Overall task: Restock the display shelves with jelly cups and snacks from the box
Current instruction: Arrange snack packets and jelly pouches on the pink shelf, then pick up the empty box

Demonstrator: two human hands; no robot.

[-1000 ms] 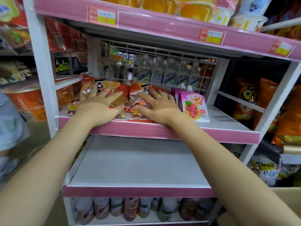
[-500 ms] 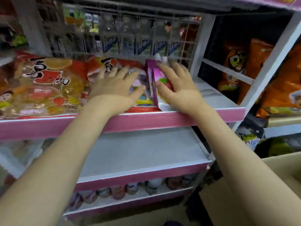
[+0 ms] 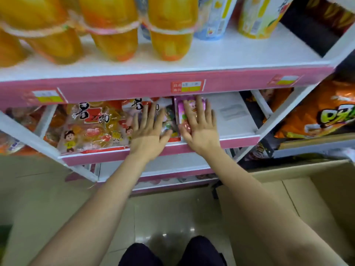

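Both hands lie flat on goods on the middle pink-edged shelf. My left hand presses with straight fingers on a red-and-clear jelly bag. Beside it, my right hand rests with spread fingers on a pink pouch pack. Left of the hands lies another jelly bag with a cartoon child on it. The open cardboard box stands on the floor at the lower right.
The top shelf carries several orange jelly cups and tall printed cups. Orange snack bags fill the neighbouring rack at the right. To the right of the pink pouch the shelf board is bare. My dark shoes show on the tiled floor.
The view has risen, so the top shelf now fills the upper frame. Both hands shifted right from the two jelly bags to the second bag and the pink pouch, and stay pressed there.
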